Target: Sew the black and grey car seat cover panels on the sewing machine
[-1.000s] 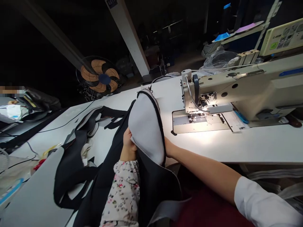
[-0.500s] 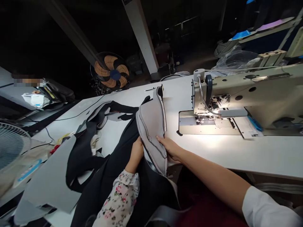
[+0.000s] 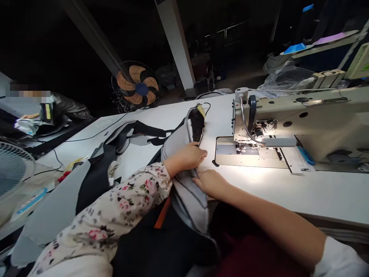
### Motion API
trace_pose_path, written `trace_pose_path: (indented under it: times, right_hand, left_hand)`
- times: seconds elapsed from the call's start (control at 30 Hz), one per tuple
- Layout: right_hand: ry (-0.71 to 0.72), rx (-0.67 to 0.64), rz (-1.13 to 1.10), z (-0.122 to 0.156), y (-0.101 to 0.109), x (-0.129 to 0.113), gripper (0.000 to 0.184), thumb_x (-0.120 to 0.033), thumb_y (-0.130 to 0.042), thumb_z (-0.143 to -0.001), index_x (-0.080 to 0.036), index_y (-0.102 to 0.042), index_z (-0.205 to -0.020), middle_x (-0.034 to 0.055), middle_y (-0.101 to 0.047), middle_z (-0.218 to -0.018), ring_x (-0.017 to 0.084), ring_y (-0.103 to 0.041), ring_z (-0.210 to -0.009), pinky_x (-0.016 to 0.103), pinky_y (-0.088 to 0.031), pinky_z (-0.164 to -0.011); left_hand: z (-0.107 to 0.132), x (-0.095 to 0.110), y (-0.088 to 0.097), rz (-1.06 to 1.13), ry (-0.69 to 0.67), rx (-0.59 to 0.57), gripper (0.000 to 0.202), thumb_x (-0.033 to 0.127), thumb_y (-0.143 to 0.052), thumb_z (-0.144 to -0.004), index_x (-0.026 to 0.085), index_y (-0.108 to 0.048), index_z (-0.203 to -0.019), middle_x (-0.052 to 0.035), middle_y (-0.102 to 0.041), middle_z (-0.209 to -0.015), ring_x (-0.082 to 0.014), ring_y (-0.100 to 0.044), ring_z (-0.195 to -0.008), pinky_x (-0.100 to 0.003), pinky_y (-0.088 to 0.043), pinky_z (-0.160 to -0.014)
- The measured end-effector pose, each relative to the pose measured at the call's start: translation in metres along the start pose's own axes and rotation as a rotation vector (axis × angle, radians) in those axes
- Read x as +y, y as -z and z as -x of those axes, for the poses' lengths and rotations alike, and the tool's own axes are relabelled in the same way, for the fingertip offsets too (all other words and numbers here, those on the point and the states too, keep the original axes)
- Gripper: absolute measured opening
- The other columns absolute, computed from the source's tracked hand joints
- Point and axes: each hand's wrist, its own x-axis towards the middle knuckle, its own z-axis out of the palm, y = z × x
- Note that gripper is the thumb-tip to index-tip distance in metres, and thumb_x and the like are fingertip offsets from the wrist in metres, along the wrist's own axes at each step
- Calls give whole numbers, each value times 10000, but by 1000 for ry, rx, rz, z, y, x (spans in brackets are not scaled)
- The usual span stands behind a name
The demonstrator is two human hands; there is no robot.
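A long, padded grey fabric piece (image 3: 194, 206) with dark seam lines runs from the table down toward my lap. My left hand (image 3: 188, 157) reaches across it, its fingers closed on the right edge. Just below, my right hand (image 3: 211, 182) pinches the same edge, thumb on top and other fingers partly hidden. Beyond my left hand, the piece's far end is turned to show a black side (image 3: 197, 125) with a yellowish bit at its tip. Black fabric (image 3: 161, 246) with an orange strip (image 3: 163, 213) lies beneath, near my body.
A lit sewing machine (image 3: 259, 130) stands at right, with a blue tool (image 3: 305, 155) on its bed. Black and grey fabric pieces (image 3: 98, 169) cover the table's left. A white fan (image 3: 13, 169) is at the left edge; another fan (image 3: 138, 87) stands behind. A person works at far left.
My left hand has moved from the grey piece's left side across to its right edge. The far end has turned, showing its black side. An orange strip has come into view.
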Motion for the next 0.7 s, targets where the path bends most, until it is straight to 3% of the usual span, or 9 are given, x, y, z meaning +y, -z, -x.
trace_pose_path:
  times: [0.07, 0.13, 0.23, 0.37, 0.47, 0.53, 0.6, 0.7]
  right_hand:
    - [-58, 1, -94, 24, 7, 28, 415, -391, -499, -1019, -201, -531, -652, 33, -619, -666, 171, -579, -656, 300, -442, -650]
    - [-124, 15, -185, 46, 12, 53, 429, -369, -466, -1008, -216, -453, -608, 4, -547, -590, 154, -516, -590, 277, -373, -576]
    - [-193, 57, -278, 66, 13, 70, 381, -331, -523, -963, -215, -439, -609, -25, -492, -580, 137, -467, -588, 267, -321, -570]
    - [-243, 134, -328, 77, 14, 65, 377, -306, -636, -917, -214, -413, -627, -62, -419, -575, 111, -391, -571, 261, -278, -580]
    - [-272, 199, -341, 96, 11, 60, 217, -256, -639, -917, -206, -535, -732, -57, -525, -641, 112, -458, -607, 244, -334, -615]
    - [-267, 209, -359, 121, 6, 64, 86, -217, -576, -948, -211, -662, -952, -26, -670, -806, 126, -585, -719, 237, -420, -710]
    - [-282, 142, -371, 154, 3, 77, 219, -182, -562, -948, -234, -701, -1109, -3, -740, -946, 139, -662, -836, 247, -477, -807]
    - [-433, 77, -339, 200, 11, 111, 110, -205, -681, -904, -207, -732, -1001, 21, -748, -918, 168, -688, -853, 304, -535, -846]
  left_hand:
    - [5, 3, -25, 47, 7, 46, 302, 208, -487, -936, 150, -665, -1173, -93, -737, -881, -255, -689, -929, -449, -449, -1091]
    - [12, 15, -47, 124, -59, 118, 362, 309, -528, -945, 158, -611, -1262, -107, -741, -1028, -269, -670, -1042, -471, -397, -1126]
    - [16, 35, -67, 204, -211, 218, 277, 281, -566, -903, 198, -646, -1155, -104, -696, -1180, -264, -613, -1172, -510, -228, -1223]
    - [4, 36, -74, 206, -314, 168, 209, 157, -498, -928, 219, -671, -1026, -37, -692, -1033, -193, -626, -1041, -452, -207, -1210]
    - [-6, 29, -80, 193, -355, 165, 209, 182, -489, -984, 243, -683, -1034, -10, -706, -995, -180, -631, -989, -411, -233, -1167]
    - [-9, 26, -84, 181, -379, 187, 212, 206, -486, -1006, 254, -692, -1022, -4, -712, -980, -181, -634, -966, -402, -242, -1146]
    - [-10, 26, -88, 178, -395, 207, 224, 204, -474, -1011, 254, -690, -987, -2, -720, -966, -180, -640, -940, -401, -248, -1132]
    - [-11, 28, -91, 192, -417, 227, 237, 184, -460, -998, 251, -685, -969, 0, -731, -974, -183, -652, -941, -406, -256, -1121]
